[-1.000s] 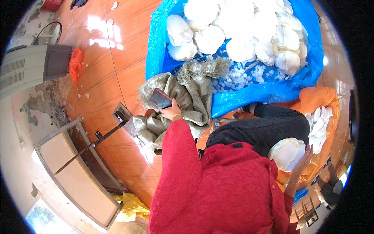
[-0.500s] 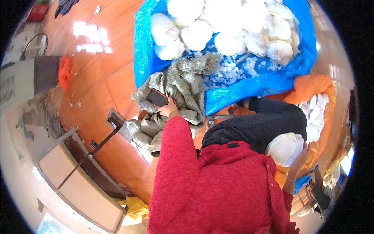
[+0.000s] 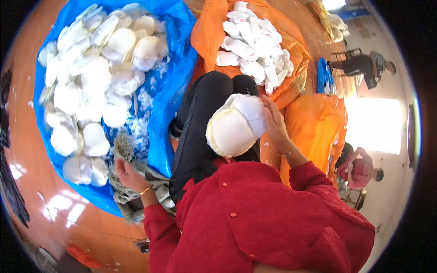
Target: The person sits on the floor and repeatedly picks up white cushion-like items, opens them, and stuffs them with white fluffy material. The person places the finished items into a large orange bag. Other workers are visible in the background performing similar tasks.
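Note:
A round, padded white fabric piece (image 3: 234, 127) with seams and a yellowish edge rests on my lap, on black trousers. My right hand (image 3: 275, 122) is at its right side, fingers stretched out and touching or very near its edge. My left hand (image 3: 130, 176) is raised beside the lap with fingers extended and nothing visible in it. Under and around that hand lies a crumpled grey-green woven sack (image 3: 127, 195), next to the blue plastic sheet (image 3: 161, 141). No phone shows in view now.
Many similar white pieces (image 3: 98, 77) are heaped on the blue sheet, with loose white fluff (image 3: 144, 102). An orange bag (image 3: 207, 38) ahead holds small white stuffed pieces (image 3: 255, 45). Another orange bag (image 3: 314, 123) stands right. Two people (image 3: 362, 168) (image 3: 364, 66) are farther off.
The view has swung right. My left hand held a phone over the sack and now shows none. My right hand has stayed beside the white piece, which now sits more centrally on my lap.

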The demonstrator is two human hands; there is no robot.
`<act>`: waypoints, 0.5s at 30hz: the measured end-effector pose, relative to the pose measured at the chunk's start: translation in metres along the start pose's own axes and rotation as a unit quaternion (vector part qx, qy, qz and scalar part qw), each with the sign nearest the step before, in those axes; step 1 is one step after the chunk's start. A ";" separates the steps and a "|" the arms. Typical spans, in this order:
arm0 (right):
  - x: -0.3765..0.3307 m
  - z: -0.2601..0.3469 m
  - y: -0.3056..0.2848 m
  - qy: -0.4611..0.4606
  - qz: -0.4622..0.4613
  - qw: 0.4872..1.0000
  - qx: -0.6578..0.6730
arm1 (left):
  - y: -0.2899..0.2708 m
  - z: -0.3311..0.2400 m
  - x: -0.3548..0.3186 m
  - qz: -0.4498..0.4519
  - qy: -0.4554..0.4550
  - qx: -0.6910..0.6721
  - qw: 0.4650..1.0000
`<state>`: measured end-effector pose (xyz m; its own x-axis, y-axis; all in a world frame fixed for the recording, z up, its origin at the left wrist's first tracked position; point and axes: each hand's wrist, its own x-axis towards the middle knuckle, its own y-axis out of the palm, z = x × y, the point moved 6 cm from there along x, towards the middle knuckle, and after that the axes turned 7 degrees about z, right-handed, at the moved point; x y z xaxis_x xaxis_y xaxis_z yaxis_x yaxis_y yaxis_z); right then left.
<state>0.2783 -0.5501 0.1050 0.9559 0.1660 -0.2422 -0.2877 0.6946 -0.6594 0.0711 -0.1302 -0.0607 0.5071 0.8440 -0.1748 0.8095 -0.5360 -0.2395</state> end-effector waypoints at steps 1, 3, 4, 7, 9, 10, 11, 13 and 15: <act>-0.002 -0.004 0.000 0.004 0.013 1.000 0.025 | 0.036 -0.037 0.000 0.089 0.014 -0.038 0.995; 0.003 -0.009 0.001 0.005 0.032 0.997 0.070 | 0.105 -0.109 -0.014 0.252 0.079 -0.034 0.964; 0.003 -0.011 0.004 0.008 0.043 0.994 0.095 | 0.134 -0.144 -0.029 0.326 0.132 0.013 0.936; 0.005 0.000 0.004 0.032 0.070 0.987 0.138 | 0.205 -0.207 -0.064 0.497 0.260 0.026 0.828; 0.003 -0.006 0.005 0.066 0.094 0.980 0.160 | 0.234 -0.210 -0.079 0.543 0.333 0.065 0.768; 0.001 -0.007 0.003 0.066 0.090 0.974 0.199 | 0.246 -0.206 -0.087 0.571 0.339 0.085 0.743; -0.001 -0.004 0.002 0.065 0.085 0.965 0.238 | 0.255 -0.204 -0.094 0.597 0.345 0.105 0.717; -0.007 -0.007 0.002 0.063 0.073 0.956 0.276 | 0.265 -0.204 -0.106 0.616 0.335 0.153 0.697; -0.009 -0.011 0.000 0.052 0.057 0.959 0.272 | 0.272 -0.205 -0.112 0.640 0.294 0.160 0.691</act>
<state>0.2690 -0.5591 0.0992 0.9011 0.2120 -0.3783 -0.2900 0.9432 -0.1621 0.2952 -0.3660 0.0893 0.8563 -0.5148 -0.0426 -0.4734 -0.7491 -0.4633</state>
